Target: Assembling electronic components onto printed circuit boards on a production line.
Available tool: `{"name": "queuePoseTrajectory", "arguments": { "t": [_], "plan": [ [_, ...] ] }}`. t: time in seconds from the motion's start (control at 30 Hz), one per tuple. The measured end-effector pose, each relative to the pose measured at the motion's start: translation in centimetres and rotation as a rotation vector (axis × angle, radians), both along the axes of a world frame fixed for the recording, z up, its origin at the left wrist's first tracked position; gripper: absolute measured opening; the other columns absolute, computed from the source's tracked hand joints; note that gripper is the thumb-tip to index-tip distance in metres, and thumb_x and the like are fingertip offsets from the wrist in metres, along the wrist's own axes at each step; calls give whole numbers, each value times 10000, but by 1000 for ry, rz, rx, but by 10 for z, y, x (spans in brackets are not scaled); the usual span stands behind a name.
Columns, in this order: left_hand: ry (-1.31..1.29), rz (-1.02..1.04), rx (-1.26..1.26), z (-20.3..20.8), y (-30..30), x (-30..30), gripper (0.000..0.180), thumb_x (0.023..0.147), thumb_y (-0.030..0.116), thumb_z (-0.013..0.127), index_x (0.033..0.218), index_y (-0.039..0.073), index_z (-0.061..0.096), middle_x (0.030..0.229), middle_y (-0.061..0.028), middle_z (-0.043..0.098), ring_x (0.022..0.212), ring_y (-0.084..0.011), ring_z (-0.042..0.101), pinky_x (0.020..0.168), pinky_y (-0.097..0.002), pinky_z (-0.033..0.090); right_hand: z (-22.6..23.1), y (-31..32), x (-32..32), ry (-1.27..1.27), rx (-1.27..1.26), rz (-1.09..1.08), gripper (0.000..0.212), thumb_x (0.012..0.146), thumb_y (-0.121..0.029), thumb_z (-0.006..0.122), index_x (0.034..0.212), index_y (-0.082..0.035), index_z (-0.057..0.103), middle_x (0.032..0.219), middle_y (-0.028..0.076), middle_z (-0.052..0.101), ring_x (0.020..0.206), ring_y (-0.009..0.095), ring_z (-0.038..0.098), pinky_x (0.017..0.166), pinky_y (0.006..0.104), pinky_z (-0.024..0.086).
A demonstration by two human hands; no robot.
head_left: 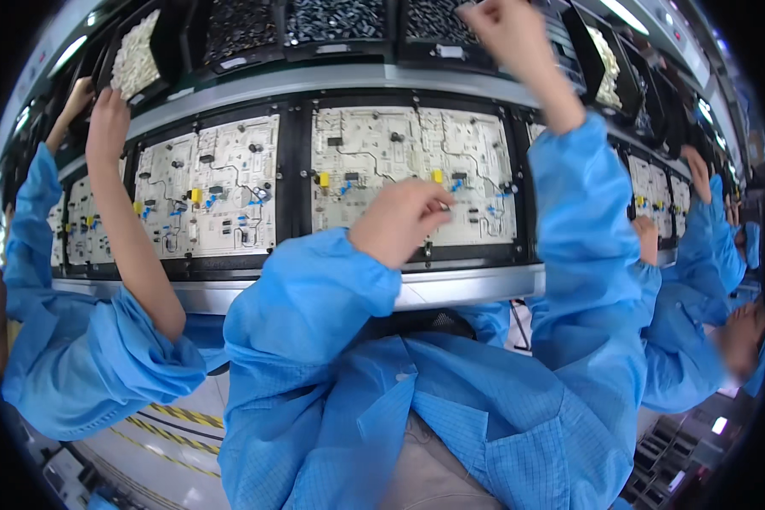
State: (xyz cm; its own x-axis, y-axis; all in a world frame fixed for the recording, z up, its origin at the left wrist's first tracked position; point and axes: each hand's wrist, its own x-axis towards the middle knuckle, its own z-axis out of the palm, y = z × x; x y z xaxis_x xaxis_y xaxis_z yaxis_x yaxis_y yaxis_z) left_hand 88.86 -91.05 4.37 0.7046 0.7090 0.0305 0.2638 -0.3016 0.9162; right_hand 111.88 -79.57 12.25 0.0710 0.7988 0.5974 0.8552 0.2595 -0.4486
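Note:
My left hand [402, 223] hovers over a pale circuit board [472, 136] in the black carrier frame [294, 191] before me. Its fingertips are pinched together around something small and dark that I cannot make out. Yellow block parts [437, 176], blue parts [458, 185] and black parts stand on the board. My right hand [512, 36] is raised at the far side, beside a bin of small black components [433, 19]. Thumb and fingers are curled together there; whatever they may hold is too small to tell.
More bins of dark parts [336, 19] and one of white parts [136, 58] line the back. A metal rail [476, 285] edges the line. Co-workers in blue sleeves reach in from the left [109, 127] and right [695, 170]. Another framed board [166, 161] is at left.

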Motion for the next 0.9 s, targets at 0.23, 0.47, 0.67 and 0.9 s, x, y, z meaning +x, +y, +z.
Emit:
{"name": "queuePoseTrajectory", "arguments": {
  "t": [0.23,0.47,0.67,0.9],
  "plan": [
    [126,58,-1,3,-4,10,154,793,55,676,946,37,663,776,-132,653,692,-222,655,648,-308,527,-42,13,128,-380,-188,-334,258,738,-134,653,966,-30,588,948,234,570,933,395,560,810,463,453],
    [79,7,36,-8,-27,31,169,787,28,664,956,35,658,829,-135,647,734,-251,648,665,-332,524,-60,30,170,-370,-86,-234,225,714,-79,662,926,-36,599,940,222,563,899,394,555,796,444,458],
    [184,-51,162,-11,-52,56,203,792,1,661,993,25,662,843,-131,644,765,-225,652,695,-298,529,-35,25,174,-423,-157,-66,265,619,-117,778,828,-33,637,856,179,615,861,347,593,767,407,480],
    [239,74,231,-26,-72,79,196,792,29,625,986,25,604,902,-165,590,847,-355,589,743,-417,483,-44,41,202,-235,-213,87,320,598,-175,816,825,-22,651,784,143,663,772,295,645,690,358,510]
  ]
}}
